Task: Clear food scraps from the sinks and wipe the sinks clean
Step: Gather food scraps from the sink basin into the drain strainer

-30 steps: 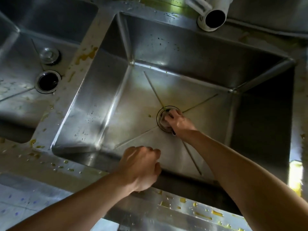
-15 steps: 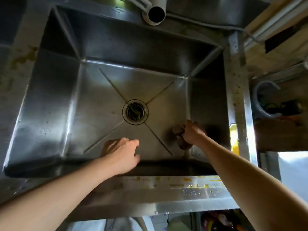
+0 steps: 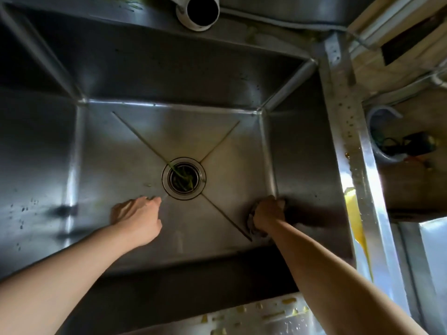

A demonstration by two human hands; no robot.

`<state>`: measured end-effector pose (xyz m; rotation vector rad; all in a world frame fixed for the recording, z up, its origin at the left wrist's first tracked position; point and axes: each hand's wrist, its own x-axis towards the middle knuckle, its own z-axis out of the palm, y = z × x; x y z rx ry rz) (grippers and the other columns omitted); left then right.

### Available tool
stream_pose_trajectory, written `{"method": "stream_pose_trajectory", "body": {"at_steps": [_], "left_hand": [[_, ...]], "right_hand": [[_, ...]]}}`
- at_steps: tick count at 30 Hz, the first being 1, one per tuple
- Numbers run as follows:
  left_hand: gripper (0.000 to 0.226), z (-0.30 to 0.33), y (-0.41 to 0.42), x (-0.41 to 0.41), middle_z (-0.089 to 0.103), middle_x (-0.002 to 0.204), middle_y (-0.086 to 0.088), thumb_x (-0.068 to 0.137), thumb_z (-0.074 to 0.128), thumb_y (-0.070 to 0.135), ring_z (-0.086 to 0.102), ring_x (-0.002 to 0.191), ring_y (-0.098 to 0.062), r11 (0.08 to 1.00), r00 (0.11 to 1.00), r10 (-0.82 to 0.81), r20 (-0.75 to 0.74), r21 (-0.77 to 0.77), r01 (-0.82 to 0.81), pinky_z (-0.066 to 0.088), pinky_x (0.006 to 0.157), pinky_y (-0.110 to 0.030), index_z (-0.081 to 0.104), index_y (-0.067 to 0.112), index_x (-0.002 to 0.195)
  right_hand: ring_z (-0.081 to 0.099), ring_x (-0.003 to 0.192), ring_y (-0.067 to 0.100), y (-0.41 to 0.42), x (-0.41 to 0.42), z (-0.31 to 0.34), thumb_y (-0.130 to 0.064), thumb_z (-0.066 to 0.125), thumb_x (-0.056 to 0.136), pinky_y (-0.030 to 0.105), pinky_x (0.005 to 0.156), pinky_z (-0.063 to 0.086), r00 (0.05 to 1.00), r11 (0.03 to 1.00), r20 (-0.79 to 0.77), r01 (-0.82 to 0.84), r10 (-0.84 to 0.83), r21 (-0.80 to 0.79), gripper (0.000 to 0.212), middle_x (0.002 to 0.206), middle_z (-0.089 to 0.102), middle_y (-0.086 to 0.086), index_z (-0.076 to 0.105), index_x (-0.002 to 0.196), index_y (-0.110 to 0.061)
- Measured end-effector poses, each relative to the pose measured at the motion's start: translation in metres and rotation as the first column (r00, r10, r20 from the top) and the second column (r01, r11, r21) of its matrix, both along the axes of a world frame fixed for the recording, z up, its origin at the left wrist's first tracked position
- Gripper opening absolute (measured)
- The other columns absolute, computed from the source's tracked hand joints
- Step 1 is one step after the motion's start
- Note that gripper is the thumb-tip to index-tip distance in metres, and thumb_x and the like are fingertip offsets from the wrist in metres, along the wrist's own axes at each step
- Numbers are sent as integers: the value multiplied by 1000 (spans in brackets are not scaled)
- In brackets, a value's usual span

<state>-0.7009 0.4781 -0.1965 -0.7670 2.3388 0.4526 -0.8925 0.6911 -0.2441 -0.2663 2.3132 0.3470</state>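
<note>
A deep steel sink point(image 3: 169, 68) fills the view. Its round drain point(image 3: 167, 178) is uncovered, and green stringy scraps point(image 3: 181, 180) lie inside it. A small pale scrap point(image 3: 148, 185) sits on the sink floor left of the drain. My left hand point(image 3: 136, 217) hovers low over the floor just left of the drain, fingers loosely curled and pointing at it, holding nothing. My right hand point(image 3: 268, 211) grips a grey round thing point(image 3: 252, 228), apparently the drain strainer, at the floor's right edge near the front corner. Most of it is hidden under the hand.
A white spout point(image 3: 200, 10) opens above the sink's back wall. Yellow scraps point(image 3: 287, 301) dot the front rim, and a yellow smear point(image 3: 355, 213) runs down the right rim. Cables and a hose point(image 3: 387, 131) lie beyond the right rim.
My right hand lifted the grey thing off the drain and carried it to the right edge of the floor. My left hand moved from the front rim down toward the drain.
</note>
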Motion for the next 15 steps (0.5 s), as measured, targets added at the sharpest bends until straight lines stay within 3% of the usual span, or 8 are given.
{"method": "stream_pose_trajectory", "body": {"at_steps": [4, 7, 10, 12, 15], "left_hand": [[48, -12, -21, 5, 48, 132, -2, 91, 50, 31, 52, 119, -24, 1000, 988, 28, 154, 4, -29, 44, 90, -33, 39, 22, 137], [48, -17, -22, 6, 42, 129, -6, 90, 52, 29, 53, 116, -25, 1000, 982, -3, 191, 18, 0, 45, 88, -33, 39, 21, 136], [44, -20, -19, 5, 41, 120, -7, 87, 55, 24, 56, 107, -24, 999, 978, -35, 204, 5, 35, 47, 85, -32, 45, 22, 130], [42, -22, -18, 6, 41, 120, -8, 85, 55, 19, 56, 106, -24, 998, 975, -61, 213, -4, 64, 46, 86, -32, 49, 22, 127], [38, -25, -21, 11, 41, 120, -8, 84, 56, 17, 56, 106, -25, 997, 977, -77, 200, 1, 79, 45, 88, -33, 52, 20, 123]], "right_hand": [[42, 126, 37, -16, 1, -10, -21, 55, 87, 41, 99, 40, 995, 996, -47, 83, -85, -44, 54, 138, 38, 22, 39, 135, -2], [43, 123, 37, -46, 12, -17, -21, 56, 89, 40, 98, 41, 990, 991, -82, 112, -119, -79, 57, 140, 29, 23, 29, 137, -5], [49, 117, 35, -89, 32, -24, -15, 44, 95, 36, 82, 47, 987, 973, -87, 116, -136, -200, 42, 141, 25, 18, 30, 134, -10], [55, 104, 32, -112, 42, -26, -14, 38, 98, 32, 67, 40, 987, 951, -93, 101, -134, -292, 29, 132, 31, 12, 36, 127, -13], [58, 97, 32, -131, 48, -23, -11, 41, 96, 31, 66, 41, 993, 921, -88, 44, -85, -386, 28, 128, 34, 12, 39, 124, -9]]}}
